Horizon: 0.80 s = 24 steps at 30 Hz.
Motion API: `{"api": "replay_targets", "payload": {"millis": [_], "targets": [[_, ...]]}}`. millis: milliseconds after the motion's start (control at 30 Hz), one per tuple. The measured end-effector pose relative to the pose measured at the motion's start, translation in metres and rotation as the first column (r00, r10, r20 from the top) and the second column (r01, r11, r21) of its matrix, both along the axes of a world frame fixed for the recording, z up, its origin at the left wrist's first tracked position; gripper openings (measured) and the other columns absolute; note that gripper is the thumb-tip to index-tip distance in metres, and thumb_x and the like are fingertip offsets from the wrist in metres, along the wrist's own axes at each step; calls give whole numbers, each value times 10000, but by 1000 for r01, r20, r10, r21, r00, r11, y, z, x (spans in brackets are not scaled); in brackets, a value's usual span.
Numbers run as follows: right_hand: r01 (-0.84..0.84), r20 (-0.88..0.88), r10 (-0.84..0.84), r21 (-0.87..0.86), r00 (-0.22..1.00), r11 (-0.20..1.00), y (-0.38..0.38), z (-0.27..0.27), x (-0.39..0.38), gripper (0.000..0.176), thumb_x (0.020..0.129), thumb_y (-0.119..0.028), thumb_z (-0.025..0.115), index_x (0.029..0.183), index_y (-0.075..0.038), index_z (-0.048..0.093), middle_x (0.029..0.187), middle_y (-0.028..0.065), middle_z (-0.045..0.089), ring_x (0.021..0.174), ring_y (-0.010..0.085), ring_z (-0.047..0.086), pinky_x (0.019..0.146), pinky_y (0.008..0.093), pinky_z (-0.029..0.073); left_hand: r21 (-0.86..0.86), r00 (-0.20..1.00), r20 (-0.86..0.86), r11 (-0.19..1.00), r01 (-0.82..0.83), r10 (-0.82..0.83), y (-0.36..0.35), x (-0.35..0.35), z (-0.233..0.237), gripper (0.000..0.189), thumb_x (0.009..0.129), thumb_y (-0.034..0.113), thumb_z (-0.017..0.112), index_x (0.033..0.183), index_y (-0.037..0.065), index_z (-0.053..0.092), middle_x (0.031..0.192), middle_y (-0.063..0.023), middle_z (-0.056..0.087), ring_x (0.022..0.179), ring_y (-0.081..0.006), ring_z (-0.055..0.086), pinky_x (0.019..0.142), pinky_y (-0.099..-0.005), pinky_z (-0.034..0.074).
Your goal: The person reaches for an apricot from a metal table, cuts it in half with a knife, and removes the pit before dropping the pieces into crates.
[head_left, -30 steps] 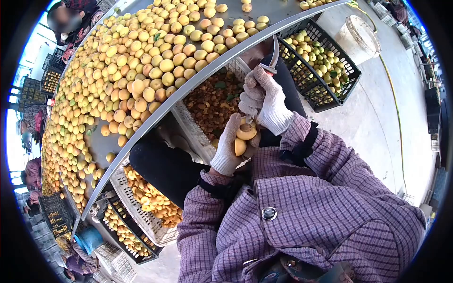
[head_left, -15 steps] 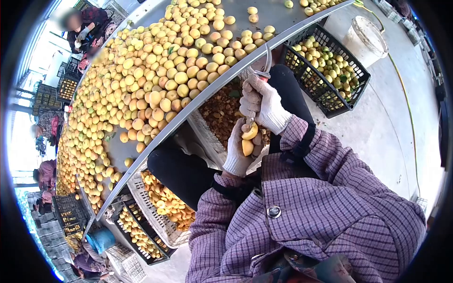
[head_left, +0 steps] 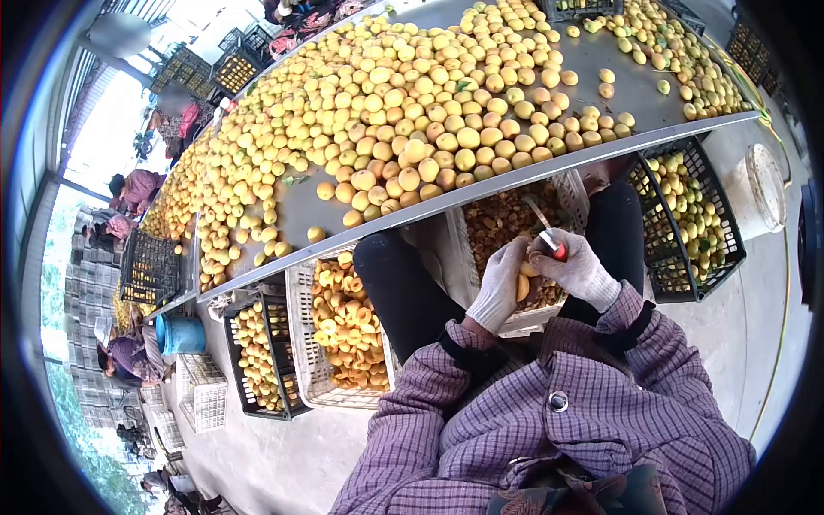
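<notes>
My left hand (head_left: pixel 501 285), in a white knitted glove, is closed around a yellow apricot (head_left: pixel 523 287); part of the fruit is hidden by the fingers. My right hand (head_left: pixel 577 268), also gloved, grips a red-handled tool (head_left: pixel 560 251) with a thin, curved metal end pointing away from me. The two hands meet in front of my lap, over a pale crate (head_left: pixel 573 199) holding brown pits and scraps. Beyond them, a metal table (head_left: pixel 412 204) carries a large heap of whole apricots (head_left: pixel 378 103).
Left of my knee stands a white crate (head_left: pixel 300 343) of apricot halves, beside a black crate (head_left: pixel 236 369) of apricots. On my right are another black crate (head_left: pixel 678 279) with fruit and a white bucket (head_left: pixel 764 184). Other people (head_left: pixel 137 356) sit at far left.
The view has swung leftward, so the table and hands appear further right. My hands have come closer together at the apricot, and the tool's curved end now points toward the pit crate.
</notes>
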State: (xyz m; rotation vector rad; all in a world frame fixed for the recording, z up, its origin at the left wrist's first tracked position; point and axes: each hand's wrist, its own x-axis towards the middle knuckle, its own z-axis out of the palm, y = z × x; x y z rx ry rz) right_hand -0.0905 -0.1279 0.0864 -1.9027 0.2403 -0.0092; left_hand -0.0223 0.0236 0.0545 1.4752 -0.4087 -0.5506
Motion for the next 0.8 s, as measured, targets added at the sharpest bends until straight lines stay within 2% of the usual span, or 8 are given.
{"api": "replay_targets", "payload": {"millis": [67,200,300,367,433,500,600,800], "targets": [[-1,78,-34,412,996,911,10,8,4,60,937,-90,680,975,-52,655,791,-35,626,725,52,574,673,210,487,-76,767,-640,989,-123,47,8,0,37,358,1032,334,500,1088,2,621,876,-74,644,709,-171,642,580,-266,515],[76,18,-143,776,990,626,16,4,8,96,931,-95,682,977,-32,628,649,-16,562,492,57,464,449,235,364,-169,862,-498,965,-203,94,55,6,45,410,1032,396,539,1073,5,653,894,-72,670,682,-132,647,559,-258,545],[154,-11,-188,625,982,766,-8,1,9,92,946,-109,670,982,-37,624,603,-16,521,430,68,430,407,250,330,-93,893,-113,890,-446,436,126,21,76,375,1049,336,492,1060,-7,644,774,-78,636,514,-135,569,440,-244,442],[247,-124,-214,487,969,838,-11,4,8,137,927,-100,686,1019,-24,619,686,-1,559,507,77,485,480,246,402,13,636,163,643,-766,754,182,54,60,243,1007,257,572,1045,37,668,803,-62,648,544,-108,575,456,-219,427],[206,-75,-195,185,978,961,-15,-17,3,210,899,-85,703,1069,-12,603,791,15,585,631,87,538,598,240,459,357,473,809,348,-867,349,221,79,86,261,916,205,667,1087,7,678,1066,-144,680,1017,-281,653,871,-373,511],[170,-212,-153,64,965,983,-14,-22,2,249,906,-80,670,1127,-12,576,852,30,593,732,106,559,689,248,477,279,360,891,292,-915,275,229,112,95,302,896,235,683,1117,29,678,1134,-170,656,1042,-338,641,906,-398,501],[180,-277,-117,215,954,960,-1,-7,9,226,958,-82,571,1167,-1,543,844,48,613,726,128,576,684,278,489,402,659,657,569,-718,367,198,173,111,335,947,285,560,1126,19,656,980,-215,696,938,-357,671,862,-377,507],[154,-234,-100,225,967,962,7,-12,-4,237,971,-49,549,1200,12,557,867,39,625,748,108,585,690,261,493,850,906,424,340,-401,7,187,304,23,596,833,490,605,1218,37,662,1214,-240,659,1157,-391,617,980,-444,480]]}}
